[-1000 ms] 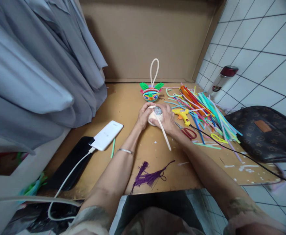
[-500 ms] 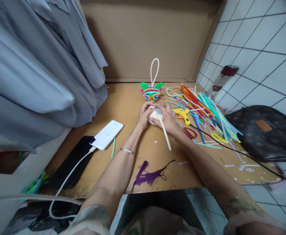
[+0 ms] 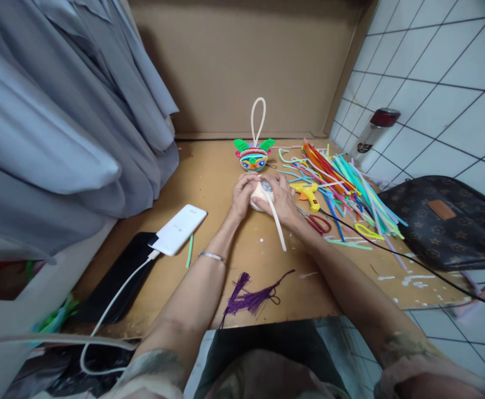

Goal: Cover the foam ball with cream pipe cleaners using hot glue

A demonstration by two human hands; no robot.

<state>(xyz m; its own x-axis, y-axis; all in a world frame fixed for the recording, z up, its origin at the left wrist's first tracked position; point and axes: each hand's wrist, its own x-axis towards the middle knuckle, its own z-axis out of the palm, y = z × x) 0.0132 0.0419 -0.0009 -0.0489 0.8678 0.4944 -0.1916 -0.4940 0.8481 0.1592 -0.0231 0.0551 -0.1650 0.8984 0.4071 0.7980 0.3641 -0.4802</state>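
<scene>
Both hands meet around a rounded cream-white piece (image 3: 258, 203) near the middle of the table. My left hand (image 3: 242, 194) grips its left side, fingers curled over the top. On its right side my right hand (image 3: 279, 198) is wrapped round it. A greyish disc (image 3: 266, 186) shows on top between the hands. From there a cream pipe cleaner (image 3: 278, 223) hangs down toward me over the table. Just behind my hands stands a colourful animal-head ornament (image 3: 253, 158) with green ears and a cream loop on top.
Right of my hands lie a yellow glue gun (image 3: 309, 195), red-handled scissors (image 3: 318, 223), many pipe cleaners (image 3: 334, 174), a brown bag (image 3: 445, 221) and a bottle (image 3: 369, 136). Purple tassels (image 3: 251, 300) lie near the front edge, a white phone (image 3: 179, 229) on the left.
The whole view has shifted slightly, so things appear a little further left. Both hands still hold the cream-white piece, with hardly any change in grip.
</scene>
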